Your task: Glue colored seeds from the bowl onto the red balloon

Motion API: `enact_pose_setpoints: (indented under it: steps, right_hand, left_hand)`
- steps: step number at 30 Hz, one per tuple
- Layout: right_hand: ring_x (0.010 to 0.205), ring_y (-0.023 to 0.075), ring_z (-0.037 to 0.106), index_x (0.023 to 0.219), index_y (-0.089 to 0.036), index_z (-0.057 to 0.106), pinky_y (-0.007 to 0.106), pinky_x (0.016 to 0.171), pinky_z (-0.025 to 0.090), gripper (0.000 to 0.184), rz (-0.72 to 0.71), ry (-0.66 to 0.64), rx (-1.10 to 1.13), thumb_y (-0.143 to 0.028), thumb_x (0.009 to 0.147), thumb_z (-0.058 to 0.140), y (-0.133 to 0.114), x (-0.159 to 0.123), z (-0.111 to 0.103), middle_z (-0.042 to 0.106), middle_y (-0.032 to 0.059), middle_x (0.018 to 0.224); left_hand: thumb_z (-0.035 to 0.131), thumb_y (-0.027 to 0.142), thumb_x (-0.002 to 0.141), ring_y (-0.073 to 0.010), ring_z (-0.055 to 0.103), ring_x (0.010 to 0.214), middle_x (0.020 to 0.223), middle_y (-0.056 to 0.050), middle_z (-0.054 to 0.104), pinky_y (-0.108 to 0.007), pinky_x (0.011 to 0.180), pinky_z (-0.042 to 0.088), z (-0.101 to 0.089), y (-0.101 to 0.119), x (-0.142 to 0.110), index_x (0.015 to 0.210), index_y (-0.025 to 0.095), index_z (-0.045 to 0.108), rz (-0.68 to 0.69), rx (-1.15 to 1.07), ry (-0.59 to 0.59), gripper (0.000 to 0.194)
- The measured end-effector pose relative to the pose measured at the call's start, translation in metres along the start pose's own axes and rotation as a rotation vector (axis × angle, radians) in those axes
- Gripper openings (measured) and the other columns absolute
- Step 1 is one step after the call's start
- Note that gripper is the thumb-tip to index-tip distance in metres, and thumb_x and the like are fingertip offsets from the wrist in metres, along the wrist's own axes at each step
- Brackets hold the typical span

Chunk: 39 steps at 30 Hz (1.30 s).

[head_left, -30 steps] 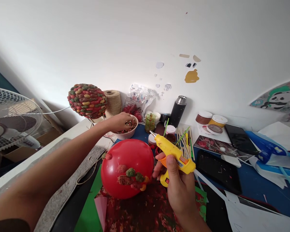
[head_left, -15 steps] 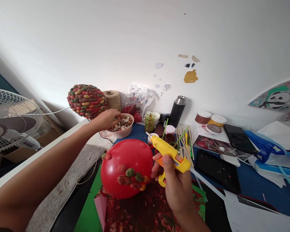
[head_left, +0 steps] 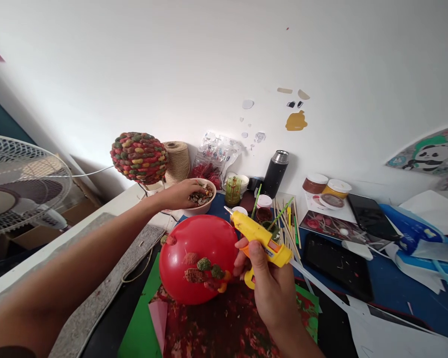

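My right hand (head_left: 271,283) is wrapped round a yellow hot glue gun (head_left: 263,233), its metal nozzle pointing up and left, with a clear glue stick (head_left: 319,284) trailing from the back. Just left of it sits a red balloon (head_left: 197,248), with several red, green and yellow painted peanut shells (head_left: 196,275) stuck on its front and upper left. My left hand (head_left: 181,195) reaches past the balloon into a pale bowl (head_left: 209,205) of small mixed-colour shells (head_left: 203,195). Its fingers lie stretched over the shells, the tips partly hidden; nothing is visibly held.
A ball covered in coloured shells (head_left: 139,158) stands beside a twine spool (head_left: 177,161) at the back left. Paint jars (head_left: 265,203), a black flask (head_left: 276,174) and sticks (head_left: 281,219) stand behind the glue gun. A fan (head_left: 22,189) is at far left, a black tablet (head_left: 336,263) at right.
My left hand has moved right and lower into the bowl, its fingers now over the shells. The view has shifted slightly; the glue gun stays in my right hand beside the balloon.
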State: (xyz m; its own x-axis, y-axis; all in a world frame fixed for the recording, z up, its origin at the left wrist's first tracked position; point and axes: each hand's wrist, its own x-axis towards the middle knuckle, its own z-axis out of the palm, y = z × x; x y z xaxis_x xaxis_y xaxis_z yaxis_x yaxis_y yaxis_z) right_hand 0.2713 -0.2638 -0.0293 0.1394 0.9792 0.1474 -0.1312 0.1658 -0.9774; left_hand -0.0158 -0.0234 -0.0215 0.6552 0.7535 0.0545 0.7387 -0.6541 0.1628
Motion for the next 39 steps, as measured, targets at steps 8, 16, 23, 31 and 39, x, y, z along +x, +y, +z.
enact_pose_setpoints:
  steps: [8,16,23,31,39]
  right_hand:
    - [0.060,0.0193,0.073,0.093,-0.021,0.085,0.027,0.057,0.061,0.060,-0.018,0.043,-0.003,-0.080,0.104,0.078,0.007,-0.002,0.000,0.076,0.0036,0.069]
    - [0.059,0.0196,0.072,0.091,-0.021,0.087,0.028,0.057,0.060,0.060,-0.042,0.037,-0.013,-0.078,0.106,0.076,0.010,-0.003,-0.001,0.075,0.0037,0.068]
    - [0.063,0.0233,0.078,0.092,-0.021,0.085,0.031,0.060,0.062,0.060,-0.026,0.015,-0.008,-0.079,0.107,0.074,0.016,-0.004,-0.001,0.080,0.0060,0.071]
    - [0.062,0.0238,0.078,0.085,-0.021,0.083,0.030,0.057,0.063,0.069,-0.021,0.002,-0.065,-0.087,0.104,0.071,0.006,-0.002,-0.002,0.080,0.0078,0.070]
    - [0.061,0.0224,0.077,0.089,-0.021,0.084,0.029,0.058,0.062,0.066,-0.038,0.014,-0.045,-0.084,0.105,0.072,0.005,-0.002,-0.002,0.080,0.0063,0.069]
  left_hand:
    - [0.078,0.032,0.084,-0.0340,0.080,0.112,0.122,-0.011,0.084,-0.039,0.096,0.062,-0.003,0.000,0.002,0.108,0.023,0.084,-0.110,-0.083,0.070,0.026]
    - [0.073,0.053,0.093,-0.0309,0.082,0.099,0.109,-0.007,0.088,-0.035,0.086,0.062,-0.006,-0.008,-0.001,0.102,0.026,0.086,-0.273,-0.190,0.184,0.031]
    - [0.063,0.057,0.101,-0.0310,0.084,0.107,0.121,-0.008,0.092,-0.034,0.089,0.064,-0.020,-0.011,-0.011,0.122,0.026,0.089,-0.346,-0.223,0.252,0.046]
    - [0.072,0.045,0.091,-0.0313,0.082,0.103,0.110,-0.008,0.090,-0.035,0.089,0.061,-0.021,-0.003,-0.016,0.102,0.027,0.090,-0.246,-0.141,0.109,0.028]
    - [0.079,0.040,0.084,-0.0313,0.078,0.090,0.101,-0.009,0.084,-0.036,0.079,0.056,-0.009,0.007,-0.012,0.094,0.027,0.084,-0.216,-0.047,0.002,0.017]
